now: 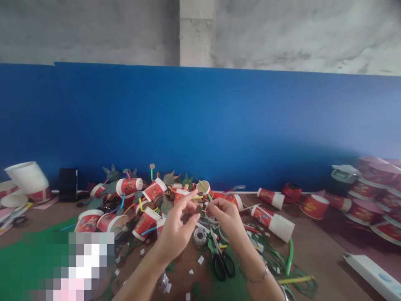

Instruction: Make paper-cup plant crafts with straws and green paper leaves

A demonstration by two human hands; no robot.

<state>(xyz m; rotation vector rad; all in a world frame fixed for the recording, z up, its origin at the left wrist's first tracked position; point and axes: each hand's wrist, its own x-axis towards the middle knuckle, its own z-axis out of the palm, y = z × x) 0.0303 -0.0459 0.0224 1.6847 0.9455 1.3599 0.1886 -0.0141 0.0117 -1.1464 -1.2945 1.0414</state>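
Observation:
My left hand [177,228] and my right hand [227,215] are raised close together over the table, fingertips almost meeting. Both pinch a small dark green paper piece [198,209] between thumb and fingers. Right behind them lies a heap of red paper cups [147,192] with coloured straws and green paper leaves stuck in them. Black-handled scissors [223,261] lie on the table below my right hand, next to a roll of tape [199,236]. My right wrist wears a thin bracelet.
A stack of red-and-white cups [272,221] lies on its side at the right. Red bowls [372,192] are piled far right. A green sheet [19,259] covers the left foreground. A white bucket [28,177] and a black box [68,184] stand at the back left. A blue wall panel runs behind.

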